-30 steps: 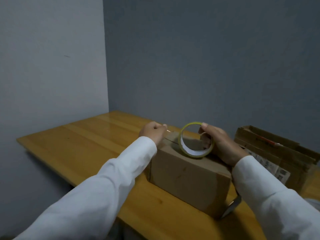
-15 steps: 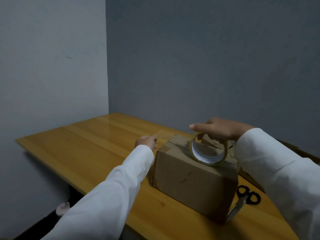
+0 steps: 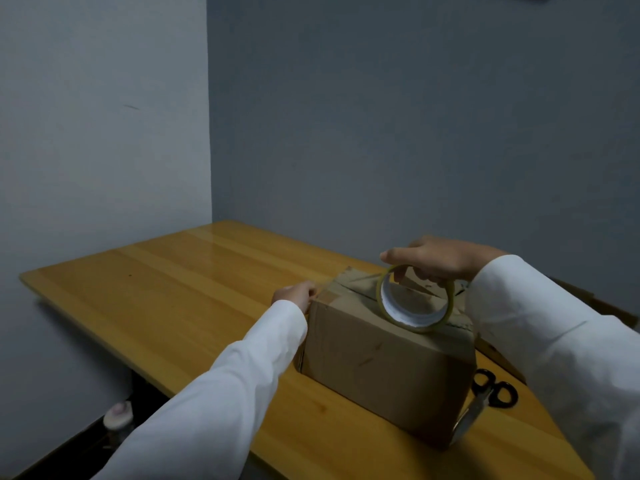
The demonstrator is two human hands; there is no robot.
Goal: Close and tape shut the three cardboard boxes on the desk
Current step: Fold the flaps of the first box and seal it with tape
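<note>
A closed brown cardboard box [image 3: 384, 362] stands on the wooden desk [image 3: 166, 292] in front of me. My right hand [image 3: 436, 259] grips a roll of yellowish clear tape [image 3: 415, 303] from above, holding it upright on the box's top over the flap seam. A strip of tape runs from the roll across the top toward the left edge. My left hand [image 3: 294, 296] presses against the upper left side of the box, where the tape end lies. A second cardboard box [image 3: 595, 306] shows only as a dark sliver behind my right sleeve.
Black-handled scissors [image 3: 491, 393] lie on the desk just right of the box, blades toward me. The desk's left half is bare wood. Grey walls meet at a corner behind the desk. A small pale object [image 3: 119, 415] sits on the floor below the desk edge.
My right hand has drawn the tape roll rightward along the box top and now holds it from above. My left hand dropped from the top corner to the box's left side.
</note>
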